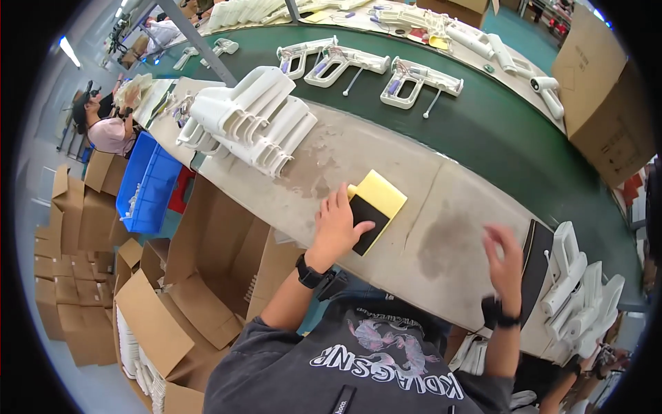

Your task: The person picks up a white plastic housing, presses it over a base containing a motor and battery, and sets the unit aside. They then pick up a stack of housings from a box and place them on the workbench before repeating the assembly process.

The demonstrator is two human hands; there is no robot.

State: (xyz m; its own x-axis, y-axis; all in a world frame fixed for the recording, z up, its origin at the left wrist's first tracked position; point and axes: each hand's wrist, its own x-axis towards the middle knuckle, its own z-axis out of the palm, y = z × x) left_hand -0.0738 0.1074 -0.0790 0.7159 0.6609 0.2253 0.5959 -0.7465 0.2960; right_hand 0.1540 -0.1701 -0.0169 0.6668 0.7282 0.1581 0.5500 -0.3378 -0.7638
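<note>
My left hand point(338, 224) rests at the left edge of a flat yellow pad point(383, 193) with a black rectangular piece point(364, 219) on it. Its fingers are apart, the thumb lying over the black piece and the fingertips near the pad's upper left corner. What exactly the pad is, I cannot tell. My right hand point(505, 265) is raised over the right part of the worktable point(420, 172), away from the pad. Slightly blurred, its fingers are loosely bent and apart, with nothing visible in them.
White plastic shells point(252, 114) are stacked at the table's left. Beyond, a green conveyor belt point(483, 114) carries several opened gun-shaped housings point(420, 83). More white gun-shaped parts point(579, 297) lie at the right. Cardboard boxes point(207, 276), a blue bin point(145, 183) and a person point(110, 127) are leftward.
</note>
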